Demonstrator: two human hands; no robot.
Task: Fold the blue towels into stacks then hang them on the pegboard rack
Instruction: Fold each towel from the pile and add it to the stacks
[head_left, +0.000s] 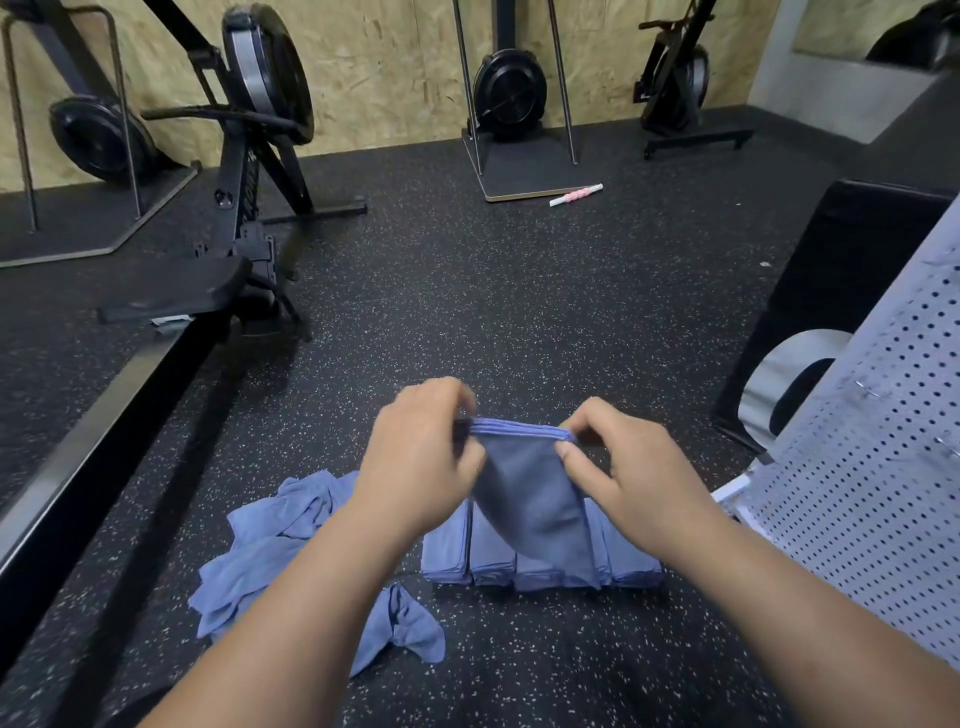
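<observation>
A black rubber floor (493, 291) flecked with white runs back to a chipboard wall (389, 62). Against that wall stands a black fan machine (509, 93) on a flat platform. A pink-and-white roller stick (576, 194) lies just right of its platform. To its left is a rowing machine (249, 156), and to its right another upright machine (675, 88). Nearer, on the right, sits a black padded box (841, 291).

Folded blue towel (530, 488) above folded stacks (540, 564)

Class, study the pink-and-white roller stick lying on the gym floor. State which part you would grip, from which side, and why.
Grip the roller stick around its pink beaded middle, coming from above and pinching across its length. It lies flat, long and thin, and the platform edge crowds its far side.
</observation>
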